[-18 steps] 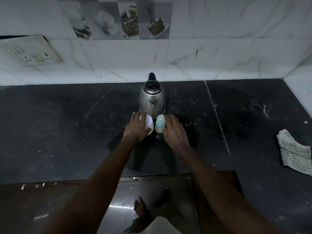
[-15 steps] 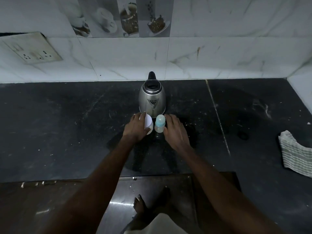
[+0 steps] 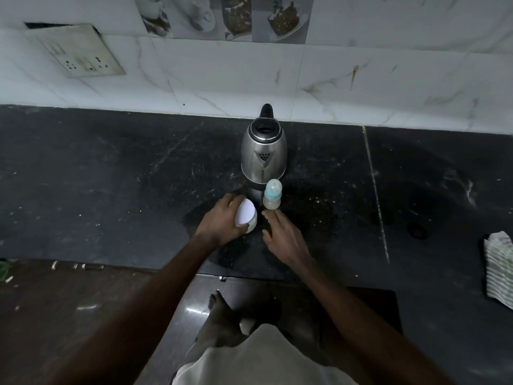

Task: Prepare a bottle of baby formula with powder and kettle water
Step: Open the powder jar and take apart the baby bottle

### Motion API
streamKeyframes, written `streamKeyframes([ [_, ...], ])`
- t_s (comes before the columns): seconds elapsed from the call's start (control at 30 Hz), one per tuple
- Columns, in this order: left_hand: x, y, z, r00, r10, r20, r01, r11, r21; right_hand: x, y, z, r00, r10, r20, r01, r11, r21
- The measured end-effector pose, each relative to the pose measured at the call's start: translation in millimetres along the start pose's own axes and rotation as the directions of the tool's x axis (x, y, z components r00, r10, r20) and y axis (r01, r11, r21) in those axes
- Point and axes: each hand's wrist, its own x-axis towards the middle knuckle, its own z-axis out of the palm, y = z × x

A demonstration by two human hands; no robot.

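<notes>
A steel kettle point(image 3: 263, 155) with a black lid and handle stands on the dark counter point(image 3: 111, 190) near the wall. Just in front of it, a small baby bottle point(image 3: 272, 196) with a pale blue cap stands upright. My left hand point(image 3: 222, 222) grips a small white-lidded powder jar point(image 3: 247, 216), tilted, to the left of the bottle. My right hand point(image 3: 283, 236) lies flat on the counter just in front of the bottle, fingers straight, fingertips close to its base and holding nothing.
A striped cloth point(image 3: 499, 269) lies at the counter's right edge. A socket plate point(image 3: 80, 51) is set in the tiled wall at the upper left. The counter's front edge runs below my wrists; my bare foot point(image 3: 219, 307) is on the floor beneath.
My right hand has slid back off the bottle's side toward me. My left hand has pulled the jar a little nearer and tipped it. The camera has dropped slightly.
</notes>
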Motion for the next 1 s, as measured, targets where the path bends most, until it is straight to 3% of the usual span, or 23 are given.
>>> streamKeyframes([
  [0.2, -22, -7, 8, 0.996, 0.087, 0.032, -0.088, 0.996, 0.019, -7, -13, 18, 0.984, 0.003, 0.176, -0.047, 0.968, 0.247],
  [0.43, -28, -10, 10, 0.989, 0.144, 0.040, -0.143, 0.989, -0.033, -3, -30, 23, 0.978, 0.100, 0.180, -0.178, 0.849, 0.497],
  [0.73, -19, -10, -1, 0.981, 0.173, 0.093, -0.171, 0.985, -0.024, -7, -50, 31, 0.974, 0.219, 0.051, -0.209, 0.798, 0.565],
  [1.0, -19, -5, -4, 0.978, 0.189, 0.086, -0.197, 0.976, 0.096, -8, -50, 30, 0.973, 0.223, 0.061, -0.222, 0.828, 0.515],
])
